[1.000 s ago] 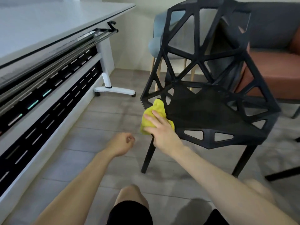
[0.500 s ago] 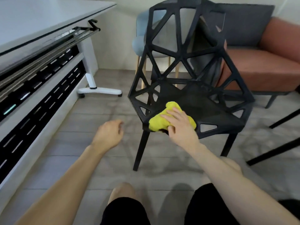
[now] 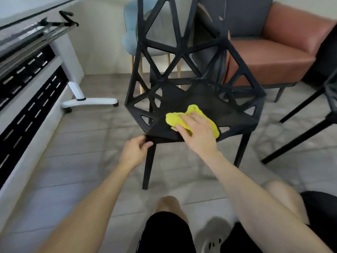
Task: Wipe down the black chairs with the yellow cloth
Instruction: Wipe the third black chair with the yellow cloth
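A black chair [image 3: 191,95] with a lattice of triangular cut-outs stands on the floor in front of me. A crumpled yellow cloth [image 3: 179,118] lies on the front part of its seat. My right hand [image 3: 198,134] lies on top of the cloth with fingers spread and presses it onto the seat. My left hand [image 3: 134,151] grips the seat's front left corner, fingers curled over the edge above the front leg. The legs of a second black chair [image 3: 302,128] show at the right edge.
A white desk with a black slotted panel [image 3: 27,114] runs along the left; its white foot [image 3: 89,102] lies on the floor. Behind the chair stand a light blue chair [image 3: 131,39] and a rust-coloured sofa [image 3: 273,57]. My knees are at the bottom.
My right hand has slid the cloth from the seat's left edge rightward onto the front of the seat. My left hand has moved forward and taken hold of the seat's front corner.
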`<action>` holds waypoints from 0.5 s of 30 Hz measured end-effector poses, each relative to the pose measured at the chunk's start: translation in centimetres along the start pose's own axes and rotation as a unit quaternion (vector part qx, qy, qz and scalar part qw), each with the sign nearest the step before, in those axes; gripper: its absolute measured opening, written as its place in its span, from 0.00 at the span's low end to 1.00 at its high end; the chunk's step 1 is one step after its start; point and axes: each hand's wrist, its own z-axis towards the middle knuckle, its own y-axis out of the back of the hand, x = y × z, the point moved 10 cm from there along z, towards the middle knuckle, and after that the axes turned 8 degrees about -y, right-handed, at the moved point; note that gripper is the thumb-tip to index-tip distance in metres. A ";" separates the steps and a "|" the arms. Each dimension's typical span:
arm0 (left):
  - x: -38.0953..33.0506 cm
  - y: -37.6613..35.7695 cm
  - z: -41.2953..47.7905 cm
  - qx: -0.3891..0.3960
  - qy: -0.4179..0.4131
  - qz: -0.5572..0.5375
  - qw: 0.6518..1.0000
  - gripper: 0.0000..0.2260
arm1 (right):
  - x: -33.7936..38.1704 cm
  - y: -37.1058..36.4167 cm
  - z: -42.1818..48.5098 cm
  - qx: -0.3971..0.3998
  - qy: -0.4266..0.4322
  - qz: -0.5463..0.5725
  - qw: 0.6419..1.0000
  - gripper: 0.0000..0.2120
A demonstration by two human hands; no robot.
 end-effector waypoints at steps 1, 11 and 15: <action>0.2 -0.2 0.0 0.006 0.002 -0.008 1.000 0.08 | -3.1 1.9 0.2 -0.029 -0.039 -0.007 0.999 0.19; 0.4 -0.5 0.8 0.040 -0.006 0.008 0.999 0.12 | 2.7 -6.7 9.0 0.199 -0.112 -0.093 0.969 0.24; 0.8 -0.7 1.8 0.076 -0.001 0.024 0.997 0.08 | 6.5 -7.0 7.1 0.150 -0.085 -0.093 0.981 0.22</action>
